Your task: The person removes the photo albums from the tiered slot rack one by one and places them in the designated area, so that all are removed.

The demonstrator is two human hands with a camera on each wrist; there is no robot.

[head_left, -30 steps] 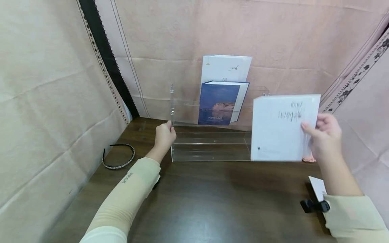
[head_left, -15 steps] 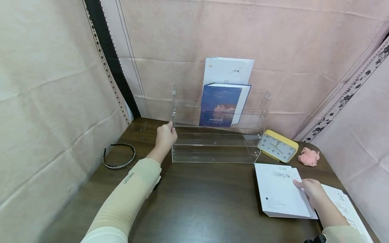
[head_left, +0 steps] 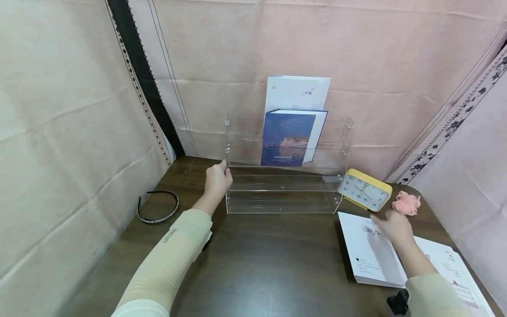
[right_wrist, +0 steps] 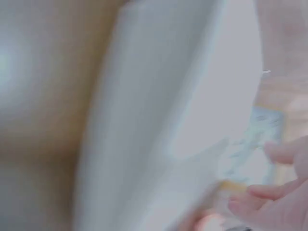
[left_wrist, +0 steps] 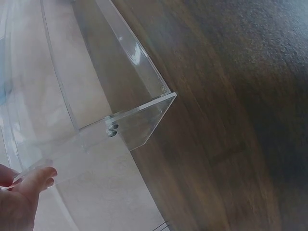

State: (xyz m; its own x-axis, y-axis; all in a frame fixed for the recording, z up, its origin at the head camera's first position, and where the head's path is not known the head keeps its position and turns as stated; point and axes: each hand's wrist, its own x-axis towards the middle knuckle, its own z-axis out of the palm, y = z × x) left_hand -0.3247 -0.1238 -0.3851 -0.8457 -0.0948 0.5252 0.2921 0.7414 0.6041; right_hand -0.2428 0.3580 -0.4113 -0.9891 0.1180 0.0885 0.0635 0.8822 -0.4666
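Note:
A clear acrylic rack [head_left: 281, 202] stands at the back of the table. With thumb and fingers, my left hand [head_left: 218, 179] pinches the rack's left side panel; in the left wrist view that hand [left_wrist: 21, 197] grips the clear edge. A white album [head_left: 370, 259] lies flat at the right. Above its far end is my right hand [head_left: 396, 226], fingers extended, near a yellow clock [head_left: 366, 190] and a bundle of pink yarn [head_left: 406, 203]. In the blurred right wrist view, the right hand [right_wrist: 281, 192] holds nothing.
In the rack stand a blue photo album [head_left: 287, 136] and a taller white album [head_left: 297, 92] behind it. Another white album [head_left: 455, 273] lies at the right edge, partly under the forearm. A headband [head_left: 158, 218] lies at left. Cloth walls [head_left: 206, 44] enclose the table.
My right hand has lowered the white album from beside the rack onto the table, let go, and moved away toward the clock and yarn. The left hand keeps its grip.

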